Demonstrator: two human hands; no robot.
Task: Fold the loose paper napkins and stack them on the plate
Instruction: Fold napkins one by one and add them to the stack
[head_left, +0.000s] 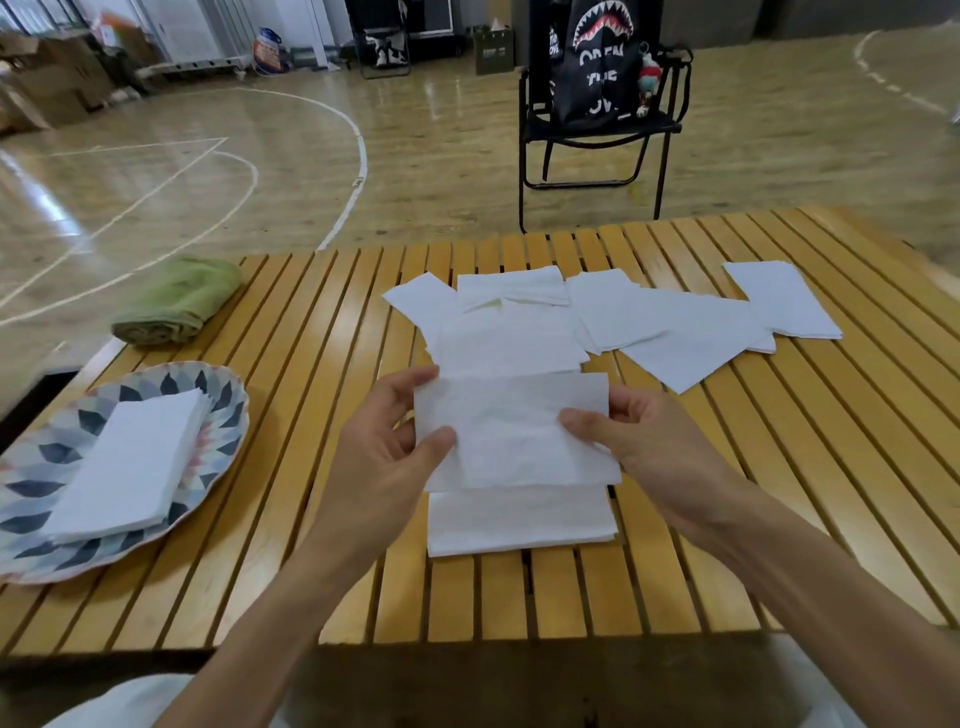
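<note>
Folding is under way: the left hand (387, 441) and right hand (649, 441) are each pinching an end of a napkin (511, 431) above the tabletop (779, 467). Next it is probably needing a crease, then stacking on the plate (218, 395) at left.

head view, looking down, table (322, 467) close

Support: slatted wooden table (675, 493), yellow-orange slats with dark gaps between

Left near edge: patterned plate (218, 415) resting on slats
Far left: rolled green towel (179, 301) lying on slats, beyond plate
Centre near: folded white napkin (519, 525) flat on slats
Centre to far right: loose white napkins (675, 332) spread across slats, several overlapping
Far right end of spread: folded napkin (784, 299), partly overlapping neighbours
</note>
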